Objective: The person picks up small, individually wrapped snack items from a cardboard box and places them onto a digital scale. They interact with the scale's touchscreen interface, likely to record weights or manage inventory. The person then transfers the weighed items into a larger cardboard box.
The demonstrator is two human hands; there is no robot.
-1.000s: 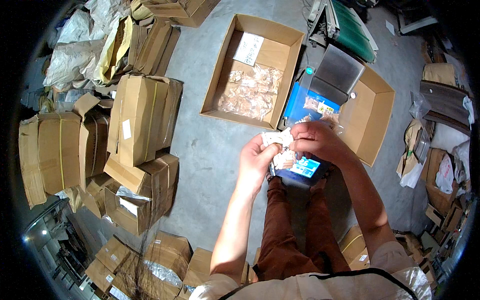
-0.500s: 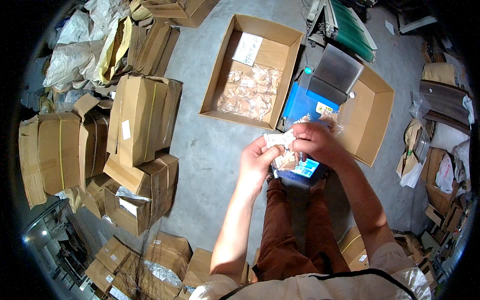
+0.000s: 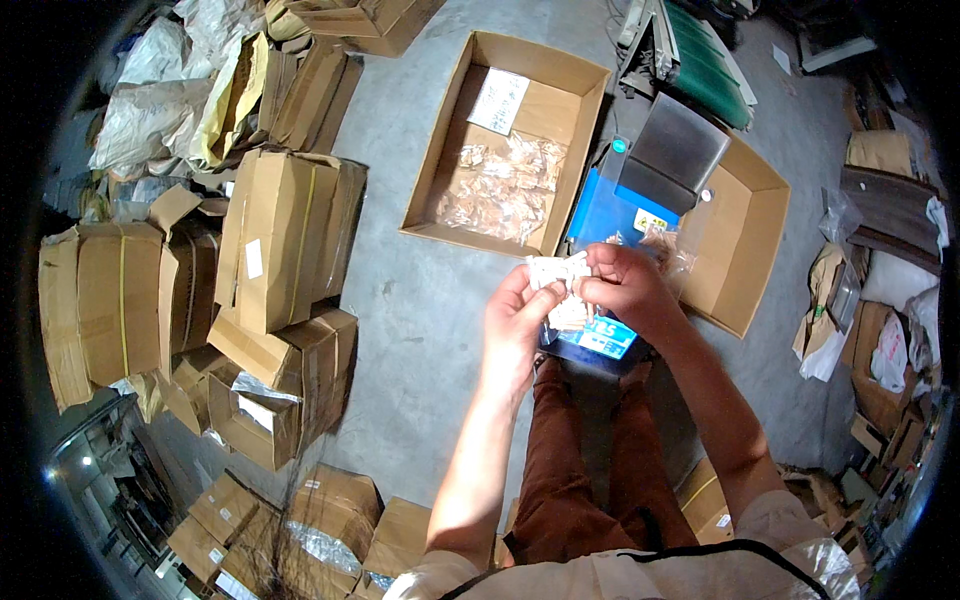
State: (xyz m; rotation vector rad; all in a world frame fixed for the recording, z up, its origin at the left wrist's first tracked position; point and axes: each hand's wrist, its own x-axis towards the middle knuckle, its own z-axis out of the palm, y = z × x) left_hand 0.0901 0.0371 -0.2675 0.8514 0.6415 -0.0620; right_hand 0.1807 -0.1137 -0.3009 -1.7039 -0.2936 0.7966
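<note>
My left hand [image 3: 514,318] and my right hand [image 3: 630,284] meet at the top of a clear plastic bag [image 3: 570,314] filled with small pale pieces, perhaps wooden. Each hand pinches the bag's upper part between thumb and fingers. The bag hangs in front of a blue machine [image 3: 598,200] with a dark hood [image 3: 672,150] and a lit screen [image 3: 612,338], which the bag and my hands partly cover. Beyond my right hand, more pale pieces in clear plastic [image 3: 662,245] lie by the machine.
Left of the machine stands an open carton [image 3: 425,195] holding several filled bags [image 3: 500,185] and a paper sheet [image 3: 498,100]. Another open carton [image 3: 745,190] is on its right. Stacked boxes [image 3: 270,240] line the left; a green conveyor [image 3: 700,65] stands at the back.
Both hands keep their pinch on the bag, shifting only slightly. More of the lit screen shows below the bag than before.
</note>
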